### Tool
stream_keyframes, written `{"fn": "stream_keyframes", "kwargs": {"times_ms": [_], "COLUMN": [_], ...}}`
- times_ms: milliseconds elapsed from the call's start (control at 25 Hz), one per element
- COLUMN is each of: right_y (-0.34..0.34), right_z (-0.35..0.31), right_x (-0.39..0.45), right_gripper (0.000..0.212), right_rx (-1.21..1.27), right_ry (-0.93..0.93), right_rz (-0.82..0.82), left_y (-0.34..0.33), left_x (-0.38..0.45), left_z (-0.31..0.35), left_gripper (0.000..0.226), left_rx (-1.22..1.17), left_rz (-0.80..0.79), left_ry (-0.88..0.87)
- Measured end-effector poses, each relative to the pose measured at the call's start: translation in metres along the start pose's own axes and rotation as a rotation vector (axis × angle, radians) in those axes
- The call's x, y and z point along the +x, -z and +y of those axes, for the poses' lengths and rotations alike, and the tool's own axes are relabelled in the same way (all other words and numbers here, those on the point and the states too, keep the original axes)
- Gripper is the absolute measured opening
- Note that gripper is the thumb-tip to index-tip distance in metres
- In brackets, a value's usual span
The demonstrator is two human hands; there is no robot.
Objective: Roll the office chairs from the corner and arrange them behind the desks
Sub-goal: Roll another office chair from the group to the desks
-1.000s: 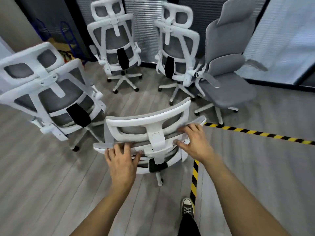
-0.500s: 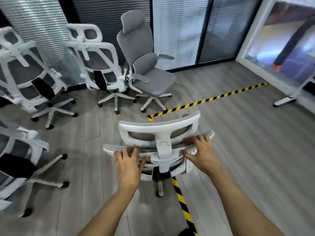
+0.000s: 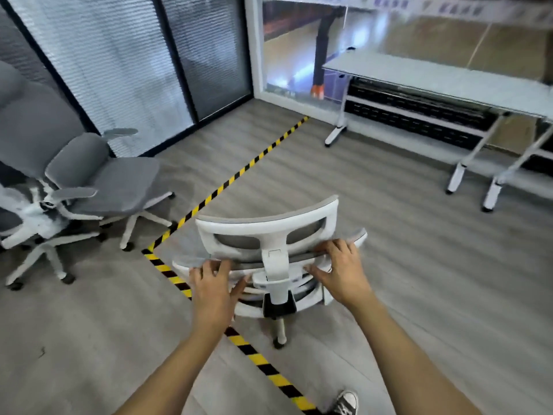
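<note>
A white-framed office chair with grey mesh stands right in front of me, its back toward me, over the corner of the striped floor tape. My left hand grips the top edge of its backrest left of the headrest post. My right hand grips the same edge on the right. A white desk on slanted legs stands at the far right by the glass wall. A grey upholstered chair sits at the left, with part of a white mesh chair beside it at the frame edge.
Yellow-black tape runs diagonally across the grey wood floor and turns back toward my shoe. Glass partitions with blinds close off the back left. A second desk's legs show at the right edge. Open floor lies between the chair and the desks.
The view has swung right with the chair: the cluster of chairs has slid off to the left and the desks have come into view. Both hands keep their hold on the backrest.
</note>
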State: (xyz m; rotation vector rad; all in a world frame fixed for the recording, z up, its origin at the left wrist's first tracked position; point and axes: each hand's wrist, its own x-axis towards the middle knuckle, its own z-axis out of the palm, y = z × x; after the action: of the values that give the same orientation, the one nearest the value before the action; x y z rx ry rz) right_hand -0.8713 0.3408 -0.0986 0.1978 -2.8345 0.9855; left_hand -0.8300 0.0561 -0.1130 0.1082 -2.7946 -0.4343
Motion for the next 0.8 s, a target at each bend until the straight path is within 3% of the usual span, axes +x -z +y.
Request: {"fn": "stream_keyframes", "kwargs": {"times_ms": [200, 800], "right_y": [0.070, 0.262], "right_z": [0.102, 0.395], "right_x": [0.035, 0.168], "right_gripper": [0.043, 0.032], "right_rx": [0.018, -0.042], "right_ry": [-0.132, -0.365], "right_rz": [0.102, 0.369], "left_y": [-0.070, -0.249], "left_x": [0.073, 0.293], "left_z": [0.103, 0.451], "left_gripper": [0.047, 0.041], "left_rx": [-0.063, -0.324], "left_rz": [-0.089, -0.217], "left_ry": [-0.156, -0.416]}}
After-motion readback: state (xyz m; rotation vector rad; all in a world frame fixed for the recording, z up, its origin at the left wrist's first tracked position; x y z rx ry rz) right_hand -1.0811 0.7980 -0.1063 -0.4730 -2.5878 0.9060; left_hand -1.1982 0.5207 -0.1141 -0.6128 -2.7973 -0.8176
